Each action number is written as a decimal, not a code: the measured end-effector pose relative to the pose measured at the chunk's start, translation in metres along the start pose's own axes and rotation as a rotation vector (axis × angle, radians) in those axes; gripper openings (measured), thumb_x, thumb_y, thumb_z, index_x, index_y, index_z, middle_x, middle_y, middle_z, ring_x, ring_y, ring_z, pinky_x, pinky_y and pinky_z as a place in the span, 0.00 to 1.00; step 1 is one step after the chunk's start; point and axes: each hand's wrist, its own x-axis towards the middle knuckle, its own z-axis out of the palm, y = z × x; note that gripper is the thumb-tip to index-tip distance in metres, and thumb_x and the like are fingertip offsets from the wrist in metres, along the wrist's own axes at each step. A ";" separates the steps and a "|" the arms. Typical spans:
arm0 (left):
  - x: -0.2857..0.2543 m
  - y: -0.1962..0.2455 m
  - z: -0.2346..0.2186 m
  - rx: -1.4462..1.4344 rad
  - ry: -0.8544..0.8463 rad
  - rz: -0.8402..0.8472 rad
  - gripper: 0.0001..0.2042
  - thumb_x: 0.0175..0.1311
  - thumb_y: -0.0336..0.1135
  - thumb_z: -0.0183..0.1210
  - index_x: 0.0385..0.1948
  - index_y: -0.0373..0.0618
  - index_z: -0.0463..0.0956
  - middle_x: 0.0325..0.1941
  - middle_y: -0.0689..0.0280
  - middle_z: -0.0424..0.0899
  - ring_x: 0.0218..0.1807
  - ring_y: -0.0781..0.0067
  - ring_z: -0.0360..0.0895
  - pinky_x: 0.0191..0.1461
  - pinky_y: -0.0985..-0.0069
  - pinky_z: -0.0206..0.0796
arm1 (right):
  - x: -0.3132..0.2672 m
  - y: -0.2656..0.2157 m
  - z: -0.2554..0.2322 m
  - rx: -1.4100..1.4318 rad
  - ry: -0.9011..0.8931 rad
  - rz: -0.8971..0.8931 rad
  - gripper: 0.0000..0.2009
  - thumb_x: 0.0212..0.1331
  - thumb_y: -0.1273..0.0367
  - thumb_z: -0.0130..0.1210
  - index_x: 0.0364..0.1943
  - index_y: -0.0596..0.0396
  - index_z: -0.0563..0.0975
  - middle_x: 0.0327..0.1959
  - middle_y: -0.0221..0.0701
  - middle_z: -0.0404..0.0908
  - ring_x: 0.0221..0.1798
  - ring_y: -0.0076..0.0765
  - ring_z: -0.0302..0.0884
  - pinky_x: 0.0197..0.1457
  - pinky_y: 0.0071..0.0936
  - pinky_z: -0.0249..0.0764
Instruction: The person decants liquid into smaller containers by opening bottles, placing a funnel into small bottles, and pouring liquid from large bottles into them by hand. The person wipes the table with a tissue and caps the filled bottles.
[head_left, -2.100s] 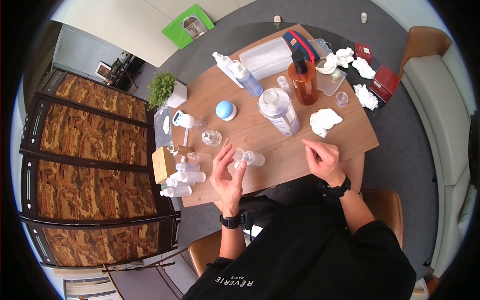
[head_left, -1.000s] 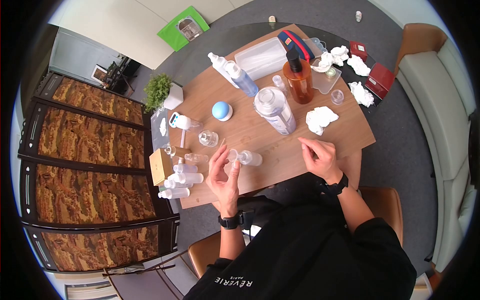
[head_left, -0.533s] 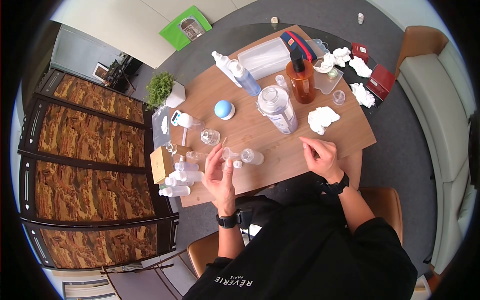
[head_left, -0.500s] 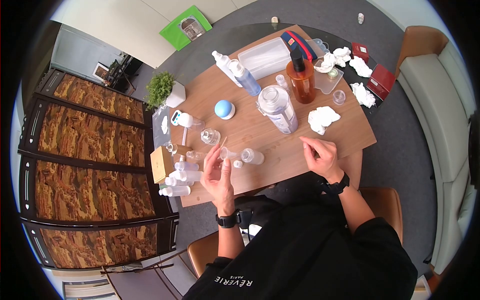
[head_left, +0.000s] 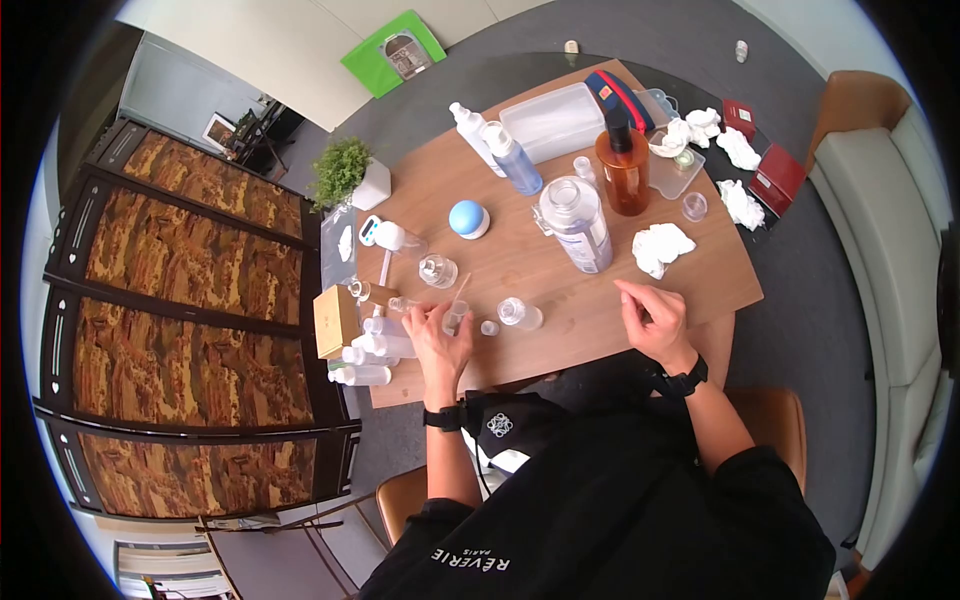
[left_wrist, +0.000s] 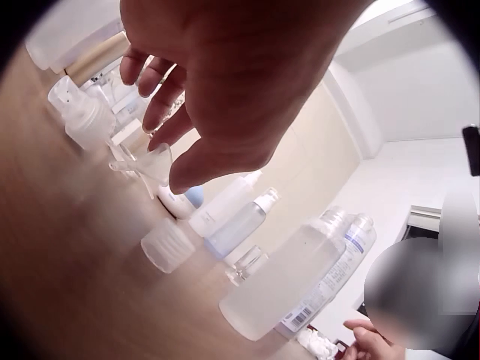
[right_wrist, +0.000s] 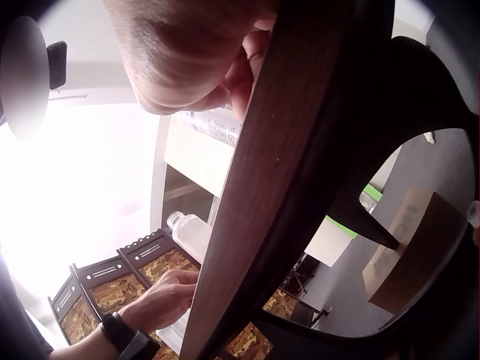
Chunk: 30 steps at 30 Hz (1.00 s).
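My left hand [head_left: 438, 345] is low over the table's left part, palm down, near the group of small bottles. In the left wrist view, the thumb and index finger of the left hand [left_wrist: 225, 82] pinch a small clear funnel [left_wrist: 156, 165], its narrow end pointing away. Right of that hand stand a frosted bottle without a cap [head_left: 520, 314] and a small white cap [head_left: 489, 328]. My right hand [head_left: 655, 320] stays by the table's near edge, fingers loosely bent, holding nothing. Crumpled white tissue [head_left: 662, 249] lies just beyond it.
Several small bottles [head_left: 365, 375] and a tan box [head_left: 336, 322] crowd the left edge. Farther back are a glass pump bottle [head_left: 438, 271], a blue-topped round container [head_left: 469, 219], a large clear bottle [head_left: 580, 230], an amber bottle [head_left: 624, 175] and a plastic tray [head_left: 548, 125].
My left hand has carried the funnel leftward, away from the frosted bottle, and turned palm down near the small bottles. The right hand keeps its pose; the head view has shifted slightly.
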 end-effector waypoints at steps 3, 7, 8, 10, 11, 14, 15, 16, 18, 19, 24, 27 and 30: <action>-0.002 0.003 0.007 0.015 -0.038 -0.039 0.18 0.55 0.36 0.74 0.45 0.35 0.87 0.49 0.50 0.80 0.55 0.45 0.72 0.61 0.53 0.68 | 0.001 -0.001 0.001 -0.001 0.002 0.008 0.11 0.60 0.83 0.61 0.45 0.62 0.85 0.22 0.34 0.80 0.17 0.30 0.74 0.23 0.27 0.69; -0.003 0.005 0.011 0.028 -0.038 -0.038 0.19 0.56 0.36 0.73 0.48 0.35 0.87 0.50 0.49 0.80 0.55 0.44 0.71 0.62 0.52 0.68 | 0.000 -0.001 0.000 -0.004 -0.008 0.024 0.11 0.60 0.83 0.61 0.45 0.62 0.85 0.21 0.33 0.80 0.17 0.29 0.74 0.23 0.26 0.69; -0.002 0.006 0.012 0.034 -0.038 -0.049 0.20 0.55 0.35 0.73 0.49 0.35 0.86 0.51 0.49 0.80 0.55 0.44 0.71 0.62 0.52 0.68 | 0.000 -0.001 0.000 -0.006 -0.010 0.022 0.11 0.60 0.83 0.61 0.45 0.62 0.85 0.21 0.33 0.80 0.17 0.29 0.74 0.23 0.26 0.69; -0.003 0.006 0.012 0.028 -0.042 -0.057 0.21 0.55 0.37 0.73 0.50 0.36 0.86 0.51 0.49 0.80 0.56 0.44 0.71 0.63 0.51 0.67 | 0.001 -0.002 0.000 -0.010 -0.009 0.026 0.11 0.60 0.83 0.61 0.45 0.62 0.85 0.21 0.33 0.79 0.17 0.28 0.74 0.23 0.26 0.69; -0.003 0.006 0.011 0.025 -0.049 -0.063 0.22 0.55 0.38 0.74 0.51 0.36 0.86 0.51 0.48 0.80 0.56 0.44 0.71 0.63 0.51 0.66 | 0.001 -0.002 0.001 -0.011 -0.013 0.022 0.11 0.60 0.83 0.61 0.45 0.62 0.85 0.21 0.33 0.79 0.17 0.28 0.74 0.23 0.26 0.69; -0.005 0.011 0.007 -0.017 0.038 -0.049 0.20 0.56 0.35 0.73 0.50 0.37 0.86 0.50 0.49 0.80 0.55 0.45 0.72 0.61 0.52 0.67 | 0.001 -0.003 0.001 -0.017 -0.010 0.020 0.11 0.60 0.83 0.61 0.46 0.62 0.85 0.21 0.32 0.79 0.17 0.28 0.74 0.23 0.26 0.69; -0.007 0.012 0.004 -0.019 0.042 -0.057 0.20 0.56 0.35 0.73 0.50 0.37 0.86 0.50 0.49 0.80 0.55 0.45 0.72 0.61 0.52 0.67 | 0.000 -0.001 0.001 -0.020 -0.009 0.025 0.11 0.60 0.83 0.61 0.46 0.62 0.85 0.21 0.32 0.80 0.17 0.27 0.74 0.23 0.26 0.69; -0.009 0.013 0.001 -0.065 0.068 -0.037 0.18 0.56 0.33 0.73 0.49 0.38 0.86 0.49 0.51 0.81 0.53 0.46 0.73 0.59 0.54 0.68 | -0.001 -0.001 0.002 -0.021 -0.009 0.029 0.11 0.60 0.83 0.61 0.46 0.62 0.85 0.21 0.32 0.80 0.17 0.27 0.74 0.23 0.26 0.69; -0.015 0.016 -0.005 -0.109 0.095 -0.028 0.17 0.57 0.30 0.72 0.48 0.38 0.86 0.47 0.52 0.82 0.51 0.47 0.74 0.58 0.56 0.69 | 0.000 0.000 0.002 -0.028 -0.008 0.011 0.11 0.60 0.83 0.61 0.46 0.62 0.85 0.22 0.32 0.81 0.18 0.27 0.75 0.23 0.26 0.69; -0.019 0.021 -0.008 -0.164 0.049 -0.001 0.16 0.56 0.29 0.72 0.48 0.39 0.86 0.45 0.54 0.83 0.50 0.48 0.75 0.56 0.57 0.70 | 0.000 -0.001 0.002 -0.035 0.004 -0.001 0.11 0.60 0.83 0.61 0.46 0.62 0.85 0.23 0.33 0.82 0.18 0.27 0.75 0.23 0.25 0.69; -0.030 0.038 -0.006 -0.104 -0.069 0.086 0.16 0.55 0.27 0.73 0.46 0.40 0.86 0.44 0.56 0.86 0.48 0.50 0.77 0.53 0.59 0.72 | -0.003 0.002 0.005 -0.028 -0.010 0.004 0.11 0.60 0.83 0.61 0.46 0.63 0.85 0.24 0.34 0.83 0.19 0.27 0.76 0.23 0.25 0.69; -0.031 0.037 0.004 -0.059 -0.087 0.100 0.14 0.53 0.28 0.73 0.42 0.40 0.84 0.41 0.56 0.85 0.48 0.48 0.77 0.54 0.56 0.72 | -0.002 0.000 0.004 -0.027 -0.004 0.011 0.11 0.60 0.83 0.61 0.46 0.63 0.85 0.24 0.33 0.83 0.19 0.27 0.76 0.23 0.25 0.69; -0.029 0.033 0.009 -0.155 0.006 0.121 0.13 0.55 0.27 0.72 0.43 0.39 0.85 0.42 0.56 0.86 0.48 0.49 0.77 0.53 0.57 0.72 | -0.002 0.000 0.004 -0.025 0.013 0.027 0.11 0.60 0.83 0.61 0.46 0.63 0.85 0.23 0.33 0.82 0.19 0.27 0.75 0.23 0.25 0.69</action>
